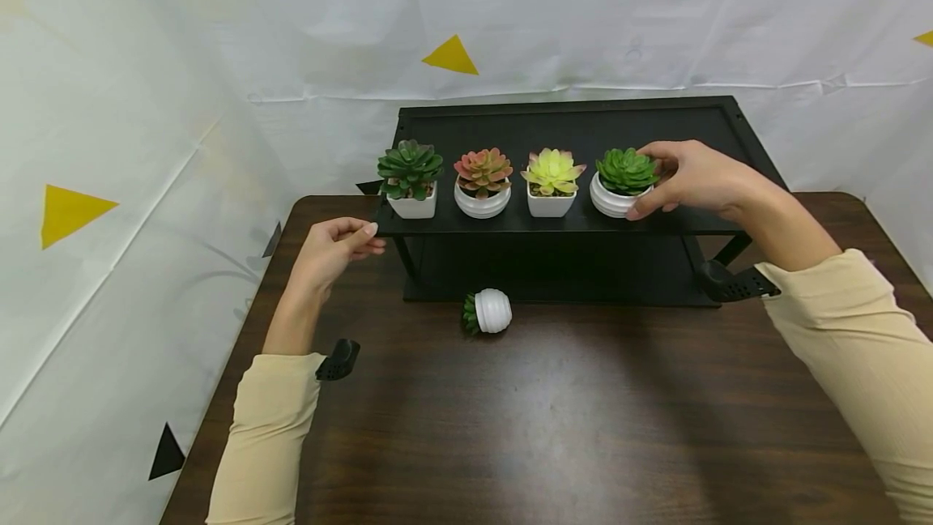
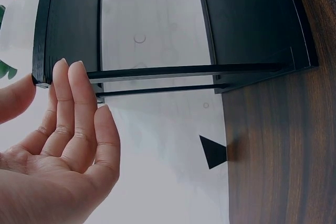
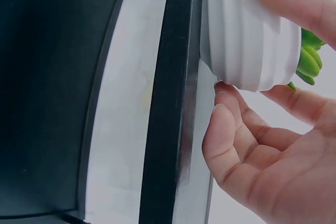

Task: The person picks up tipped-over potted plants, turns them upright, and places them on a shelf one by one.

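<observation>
My right hand [image 1: 692,177] grips a small green succulent in a ribbed white pot [image 3: 247,35] at the right of the row on the black two-tier shelf [image 1: 466,223]. The pot's base is right at the upper board. At the upper board's front left corner, my left hand [image 1: 331,253] pinches the edge, thumb above and fingers beneath, as the left wrist view shows. Left of the held pot stand a yellow-green succulent [image 1: 552,177], a reddish one [image 1: 483,181] and a dark green one [image 1: 411,177], all in white pots.
Another white-potted succulent [image 1: 493,311] lies on its side on the brown wooden table [image 1: 554,428], in front of the shelf's lower board [image 1: 547,270]. White sheeting [image 1: 328,39] with yellow and black triangles hangs behind and at the left.
</observation>
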The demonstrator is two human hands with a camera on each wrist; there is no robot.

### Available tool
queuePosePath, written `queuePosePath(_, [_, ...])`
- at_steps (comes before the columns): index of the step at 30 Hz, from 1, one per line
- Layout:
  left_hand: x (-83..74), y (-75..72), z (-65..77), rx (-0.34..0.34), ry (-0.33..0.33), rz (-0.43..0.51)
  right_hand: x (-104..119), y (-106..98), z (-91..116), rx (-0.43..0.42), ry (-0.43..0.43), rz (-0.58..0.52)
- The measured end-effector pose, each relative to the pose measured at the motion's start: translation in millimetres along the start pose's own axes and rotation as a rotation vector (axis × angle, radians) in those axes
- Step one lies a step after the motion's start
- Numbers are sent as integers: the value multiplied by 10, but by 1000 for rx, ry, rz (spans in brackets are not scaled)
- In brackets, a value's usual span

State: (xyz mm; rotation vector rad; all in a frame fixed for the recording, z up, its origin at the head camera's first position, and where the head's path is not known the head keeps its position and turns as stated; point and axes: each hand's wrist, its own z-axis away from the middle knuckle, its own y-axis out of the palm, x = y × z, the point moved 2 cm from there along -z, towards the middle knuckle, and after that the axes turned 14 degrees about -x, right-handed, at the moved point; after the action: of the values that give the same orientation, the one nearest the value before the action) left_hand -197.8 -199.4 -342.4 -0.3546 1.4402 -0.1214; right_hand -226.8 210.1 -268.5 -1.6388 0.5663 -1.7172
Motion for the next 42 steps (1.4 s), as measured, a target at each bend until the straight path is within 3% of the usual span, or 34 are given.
queuePosePath(42, [5, 0, 4, 0, 5, -9, -212, -43, 194, -41, 0, -66])
